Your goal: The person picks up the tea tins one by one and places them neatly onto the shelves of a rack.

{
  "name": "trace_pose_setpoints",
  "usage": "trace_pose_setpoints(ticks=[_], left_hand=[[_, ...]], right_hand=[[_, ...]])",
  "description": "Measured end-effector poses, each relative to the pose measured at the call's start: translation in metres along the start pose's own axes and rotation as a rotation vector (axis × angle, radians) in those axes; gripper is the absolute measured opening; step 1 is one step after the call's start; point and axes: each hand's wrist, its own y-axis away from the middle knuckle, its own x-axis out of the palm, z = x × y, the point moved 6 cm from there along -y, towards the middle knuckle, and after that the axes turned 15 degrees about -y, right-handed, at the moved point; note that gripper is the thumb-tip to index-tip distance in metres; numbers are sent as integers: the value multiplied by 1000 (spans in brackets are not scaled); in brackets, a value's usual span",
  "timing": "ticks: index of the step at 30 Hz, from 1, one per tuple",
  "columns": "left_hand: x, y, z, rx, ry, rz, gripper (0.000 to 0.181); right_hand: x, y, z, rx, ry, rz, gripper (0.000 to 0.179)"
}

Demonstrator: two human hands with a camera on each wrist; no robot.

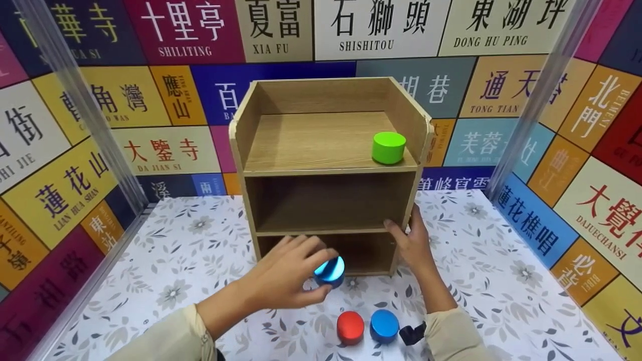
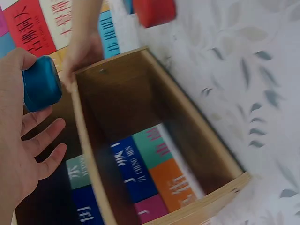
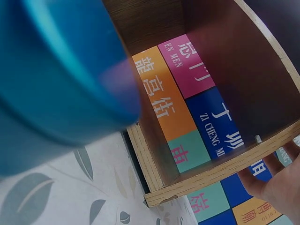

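My left hand (image 1: 286,273) pinches a shiny blue round canister (image 1: 331,273) between thumb and fingers, in front of the lowest compartment of a wooden shelf unit (image 1: 321,173). In the left wrist view this canister (image 2: 42,83) sits at the thumb, with the other fingers spread below it. My right hand (image 1: 414,240) grips the unit's right side panel, thumb at the front edge and fingers behind. A green canister (image 1: 388,148) stands at the right front of the top shelf. On the table, a red canister (image 1: 350,328) and another blue canister (image 1: 384,326) stand side by side.
The unit stands on a white floral tablecloth (image 1: 195,260). Colourful sign-printed panels (image 1: 165,98) enclose the back and sides, with clear corner posts (image 1: 521,110). A black object (image 1: 413,333) lies by my right sleeve. One blue canister (image 3: 65,79) looms large in the right wrist view.
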Motion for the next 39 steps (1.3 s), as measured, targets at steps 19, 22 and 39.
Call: trace_pose_setpoints(ticks=[19,22,39], left_hand=[[-46,-60,14,19,-57,-135,50],[-53,-67,17,10,-70,-166,51],[-80,-110,53,-128,-35,-288,50]], right_hand=[[-1,-1,-7,-23,25,3,70],[-1,-1,-6,-13,22,3,70],[3,1,4,4,13,-8,68]])
